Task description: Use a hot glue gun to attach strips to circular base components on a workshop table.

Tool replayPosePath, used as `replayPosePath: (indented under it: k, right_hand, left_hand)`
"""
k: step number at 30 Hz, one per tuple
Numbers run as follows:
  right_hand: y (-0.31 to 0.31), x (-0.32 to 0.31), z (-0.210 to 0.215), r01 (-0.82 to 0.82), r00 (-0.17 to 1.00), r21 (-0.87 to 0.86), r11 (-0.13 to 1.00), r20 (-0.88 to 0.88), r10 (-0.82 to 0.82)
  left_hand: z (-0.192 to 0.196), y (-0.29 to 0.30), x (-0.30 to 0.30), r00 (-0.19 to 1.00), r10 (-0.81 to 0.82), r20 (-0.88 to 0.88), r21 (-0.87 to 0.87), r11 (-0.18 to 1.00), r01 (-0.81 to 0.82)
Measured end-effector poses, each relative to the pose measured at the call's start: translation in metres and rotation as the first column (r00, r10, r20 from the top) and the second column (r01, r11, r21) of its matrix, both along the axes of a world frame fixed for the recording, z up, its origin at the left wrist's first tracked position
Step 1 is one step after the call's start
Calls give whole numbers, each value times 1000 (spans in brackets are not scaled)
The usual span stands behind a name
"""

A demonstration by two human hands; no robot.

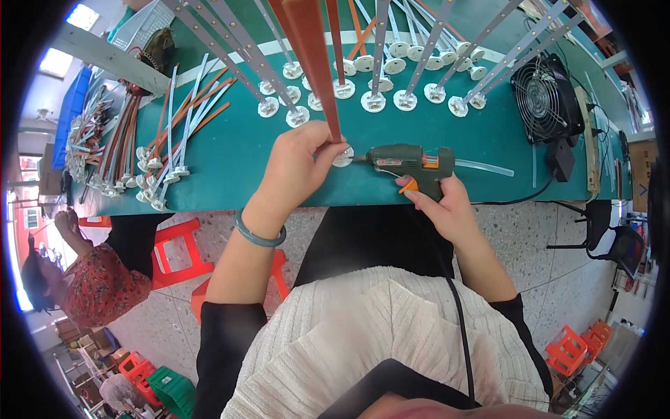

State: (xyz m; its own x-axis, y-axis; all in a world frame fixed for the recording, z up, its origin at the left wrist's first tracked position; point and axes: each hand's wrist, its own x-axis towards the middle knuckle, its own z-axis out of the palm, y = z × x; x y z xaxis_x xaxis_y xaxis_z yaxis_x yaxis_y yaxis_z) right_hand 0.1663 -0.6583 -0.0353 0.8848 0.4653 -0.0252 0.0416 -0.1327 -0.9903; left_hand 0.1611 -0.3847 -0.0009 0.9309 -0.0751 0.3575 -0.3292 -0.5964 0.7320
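My left hand [304, 155] is closed around the lower end of an orange-brown strip [322, 84], which stands upright on a small white round base [343, 158] on the green table. In my right hand [447, 206] is a dark green hot glue gun [403, 160] with an orange trigger, a finger on that trigger. A clear glue stick [485, 167] pokes out of its back. The nozzle points left and reaches the edge of the white base, close to my left fingertips. Whether it touches the base, I cannot tell.
Several LED strips on round white bases [373, 102] stand along the far side. Bundles of loose strips [183, 133] lie at the left. A black fan [547, 94] and a black power adapter [560, 160] sit at the right. Another person [105, 283] sits at the left beside red stools [183, 253].
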Motion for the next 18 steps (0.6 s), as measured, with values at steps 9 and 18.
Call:
replayPosePath:
  k: [9,18]
  right_hand:
    - [19,1,8,-22,989,-214,976,141,54]
    - [21,-9,4,109,960,-271,956,278,-31]
  left_hand:
    - [0,1,0,1000,20,-15,-25,999,-20]
    - [-2,0,-2,1000,29,10,-5,1000,-29]
